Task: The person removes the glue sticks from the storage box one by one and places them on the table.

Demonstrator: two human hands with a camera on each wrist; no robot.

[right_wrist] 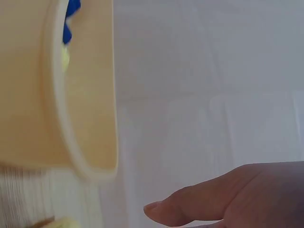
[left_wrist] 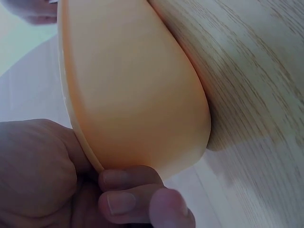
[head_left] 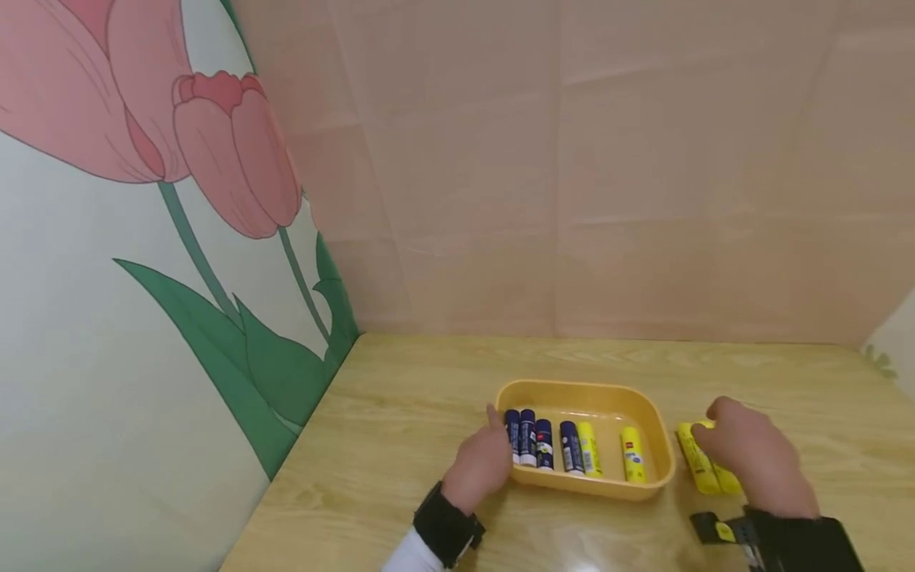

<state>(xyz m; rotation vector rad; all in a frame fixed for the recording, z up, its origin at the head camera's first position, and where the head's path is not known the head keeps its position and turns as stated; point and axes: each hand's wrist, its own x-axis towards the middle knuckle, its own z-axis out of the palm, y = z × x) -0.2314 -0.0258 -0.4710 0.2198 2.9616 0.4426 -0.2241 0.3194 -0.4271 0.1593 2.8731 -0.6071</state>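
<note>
black bands (head_left: 445, 520) circle both wrists at the bottom of the head view. the left hand (head_left: 480, 462) grips the left end of the tray (head_left: 586, 487), fingers curled at its outer wall. inside lie four blue sticks (head_left: 527, 438) toward the left, a yellow stick (head_left: 589, 450) just beside the fourth, and a lone yellow stick (head_left: 633, 454) nearer the right end. two loose sticks (head_left: 695, 461), also yellow, lie together on the worktop (head_left: 343, 477), right of the tray. the right hand (head_left: 759, 462) is over them; whether it grasps one i cannot tell.
</note>
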